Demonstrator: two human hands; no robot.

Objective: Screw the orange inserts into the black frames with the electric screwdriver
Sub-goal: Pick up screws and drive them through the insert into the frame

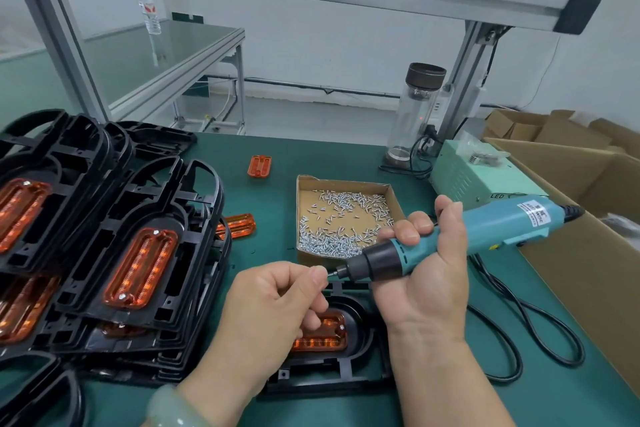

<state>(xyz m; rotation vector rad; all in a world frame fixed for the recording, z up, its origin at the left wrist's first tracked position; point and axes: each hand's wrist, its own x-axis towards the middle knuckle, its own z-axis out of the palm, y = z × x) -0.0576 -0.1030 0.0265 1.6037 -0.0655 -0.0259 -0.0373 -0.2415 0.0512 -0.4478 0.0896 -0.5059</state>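
Right hand point(426, 274) grip wraps the teal electric screwdriver point(485, 229), pointing nine o'clock into the left hand point(277, 298) pinched grip, contents hidden; the translucent orange insert point(325, 333) lies at six o'clock.

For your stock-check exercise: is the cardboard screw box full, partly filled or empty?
Partly filled: the screws cover only some of the cardboard box floor, with bare cardboard showing between them.

My teal plastic electric screwdriver point(485, 229) has a black nose; ribbed orange inserts point(142, 267) fill black plastic frames point(104, 215) on green table mat point(270, 198)
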